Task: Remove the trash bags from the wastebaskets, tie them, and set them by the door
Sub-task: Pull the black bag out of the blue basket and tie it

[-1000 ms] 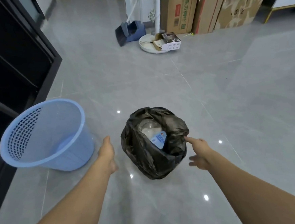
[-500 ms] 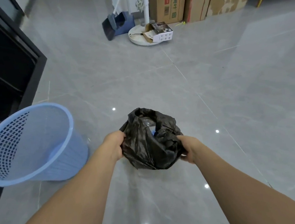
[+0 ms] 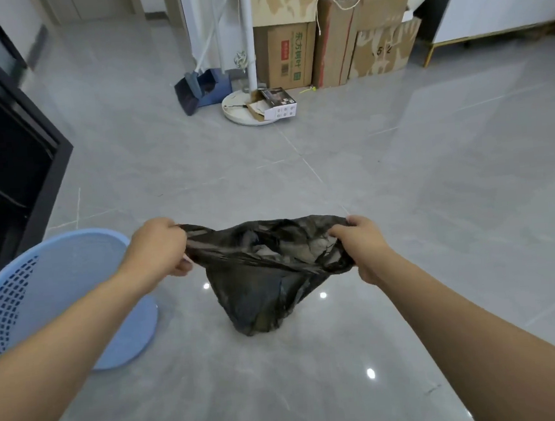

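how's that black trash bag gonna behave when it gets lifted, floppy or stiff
Likely floppy: the black trash bag sags to a point between the left hand and right hand. Probably light, since the thin film is only mildly taut. The crinkled plastic could slip or tear if yanked.

— Where is the bag (image 3: 261,278)?
— Between the 2 hands: left hand (image 3: 159,249) on its left end, right hand (image 3: 360,245) on its right end, above the floor (image 3: 401,200).
— And the wastebasket (image 3: 43,295)?
— On the floor, left of the bag, partly behind the left forearm.
— What lies beyond?
— A dustpan (image 3: 200,90), a stand base (image 3: 245,113) to its right with a small box (image 3: 278,105) on it, and cardboard boxes (image 3: 339,39) behind.
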`<state>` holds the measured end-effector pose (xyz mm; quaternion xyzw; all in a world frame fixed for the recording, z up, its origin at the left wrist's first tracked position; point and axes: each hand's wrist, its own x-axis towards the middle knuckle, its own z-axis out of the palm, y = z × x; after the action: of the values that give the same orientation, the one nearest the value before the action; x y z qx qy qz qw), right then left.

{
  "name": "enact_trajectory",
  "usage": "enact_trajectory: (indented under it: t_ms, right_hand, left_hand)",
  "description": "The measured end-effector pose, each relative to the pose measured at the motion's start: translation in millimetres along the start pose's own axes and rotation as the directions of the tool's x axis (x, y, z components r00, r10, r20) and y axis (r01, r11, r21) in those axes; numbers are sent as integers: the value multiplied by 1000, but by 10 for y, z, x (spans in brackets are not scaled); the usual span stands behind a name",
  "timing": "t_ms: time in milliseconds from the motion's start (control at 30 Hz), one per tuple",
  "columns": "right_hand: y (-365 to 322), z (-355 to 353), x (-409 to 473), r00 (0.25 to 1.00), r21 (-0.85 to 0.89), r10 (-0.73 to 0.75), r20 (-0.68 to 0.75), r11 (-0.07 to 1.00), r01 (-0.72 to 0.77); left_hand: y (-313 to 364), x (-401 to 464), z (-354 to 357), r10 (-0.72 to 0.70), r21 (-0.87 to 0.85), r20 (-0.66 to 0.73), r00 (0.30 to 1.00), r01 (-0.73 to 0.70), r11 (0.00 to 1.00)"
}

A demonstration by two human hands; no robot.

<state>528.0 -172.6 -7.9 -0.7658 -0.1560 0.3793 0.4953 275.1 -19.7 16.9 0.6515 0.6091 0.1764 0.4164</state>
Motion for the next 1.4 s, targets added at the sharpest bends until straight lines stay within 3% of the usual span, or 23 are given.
enact_trajectory:
  t_ms: [33, 100, 133, 200, 267, 333, 400, 467, 533, 633, 700, 833, 900, 967, 1067, 1100, 1133, 1167, 1267, 1300, 1400]
  right_hand:
    - [-23, -28, -67, 999, -76, -38, -7, 996, 37]
    - [-81, -92, -207, 996, -222, -93, -2, 971, 91]
    - [-120, -116, -275, 995, -258, -96, 14, 961, 97]
    - [-228, -127, -404, 996, -235, -44, 77, 970, 61]
    - [-366, -100, -516, 990, -122, 17, 143, 993, 0]
    - [-497, -43, -612, 975, -39, 39, 219, 999, -31]
    - [-593, 30, -699, 966, -60, 17, 257, 998, -2]
    - [-659, 124, -756, 976, -61, -23, 216, 997, 37]
    - [-712, 219, -774, 988, 6, -82, 132, 997, 81]
    - [-767, 328, -778, 988, 173, -153, -15, 973, 153]
    - [-786, 357, -765, 974, 236, -204, -97, 946, 222]
    - [-765, 288, -684, 946, 285, -232, -227, 913, 292]
    - [-691, 212, -607, 932, 165, -256, -258, 938, 304]
    - [-603, 143, -543, 909, -71, -318, -270, 948, 310]
    - [-476, 83, -505, 875, -384, -411, -257, 874, 298]
    - [-445, 76, -498, 869, -431, -418, -264, 857, 282]
    - [-426, 74, -498, 870, -454, -412, -271, 852, 262]
    - [-412, 84, -496, 877, -458, -398, -270, 854, 247]
    - [-401, 150, -514, 895, -433, -380, -233, 865, 254]
    - [-406, 176, -525, 893, -432, -389, -226, 862, 266]
    - [-411, 208, -567, 870, -456, -434, -233, 839, 296]
  left_hand:
    - [14, -92, -114, 93, 217, -3, 996, -90, 972]
    - [15, -314, -313, 214, 638, 51, 975, -197, 744]
    - [15, -430, -378, 194, 754, 108, 975, -207, 623]
    - [1, -606, -453, -16, 852, 255, 967, -217, 476]
    - [12, -677, -489, -317, 860, 353, 880, -171, 480]
    - [32, -615, -491, -420, 829, 398, 816, -123, 546]
    - [1, -442, -398, -280, 782, 410, 868, -176, 599]
    - [-96, -274, -233, -72, 657, 369, 927, -205, 726]
    - [-281, -197, -38, -69, 534, 352, 934, -139, 834]
    - [-627, -183, 120, -210, 506, 483, 850, -76, 859]
    - [-736, -174, 109, -207, 385, 527, 824, -15, 923]
    - [-591, -205, -134, -66, 126, 428, 901, 12, 992]
    - [-466, -272, -383, -17, 203, 451, 893, -84, 976]
    - [-359, -348, -648, -41, 478, 488, 872, -228, 848]
    - [-153, -516, -890, -167, 863, 420, 892, -336, 377]
    - [-54, -599, -915, -178, 912, 372, 911, -323, 252]
    - [34, -675, -915, -167, 935, 331, 929, -299, 189]
    - [105, -740, -876, -152, 941, 310, 939, -279, 193]
    - [138, -846, -442, 35, 767, 435, 900, -391, 509]
    - [85, -900, -224, 108, 707, 473, 874, -450, 545]
    - [-271, -859, 331, 172, 728, 498, 850, -518, 449]
